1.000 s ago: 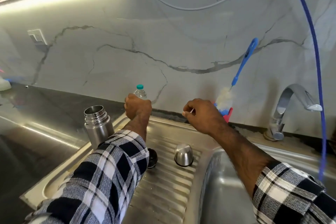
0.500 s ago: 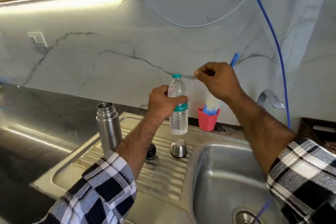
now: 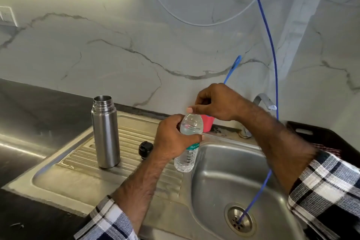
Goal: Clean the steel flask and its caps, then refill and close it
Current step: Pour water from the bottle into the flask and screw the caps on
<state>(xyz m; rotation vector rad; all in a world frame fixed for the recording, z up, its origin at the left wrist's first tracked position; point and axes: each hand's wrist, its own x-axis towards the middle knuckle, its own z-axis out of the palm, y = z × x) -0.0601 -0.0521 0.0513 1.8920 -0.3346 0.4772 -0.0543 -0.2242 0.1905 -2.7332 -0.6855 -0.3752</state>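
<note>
Vs half a sec ago: I've got the water bottle (image 3: 188,148) lower and nearer the basin now, tilted, its base over the edge between drainboard (image 3: 78,163) and sink bowl (image 3: 220,181). Right hand (image 3: 216,103) has come down from up beside the cap onto the bottle's top, thumb and fingers curled round the cap area; cap itself hidden, can't tell if it's on or off. Left hand (image 3: 175,138) still wraps the bottle's upper body, fingers curled round it. The steel cap seen earlier on the drainboard isn't visible now, my left forearm covers that spot.

Count: 1 steel flask (image 3: 106,132), open-mouthed, upright on the drainboard, well left of both hands, unchanged. 1 black inner cap (image 3: 145,147) on the drainboard betw flask and left wrist. 1 bottle. 1 red cup (image 3: 207,122) behind the bottle at the wall, w/ 1 blue brush handle (image 3: 234,66) sticking up past my right hand. 1 tap (image 3: 263,99), partly behind right arm. 1 blue hose (image 3: 272,60) running down into the drain (image 3: 239,220). 1 white tube (image 3: 194,22) looping on the wall. Dark counter (image 3: 39,103) to the left.
</note>
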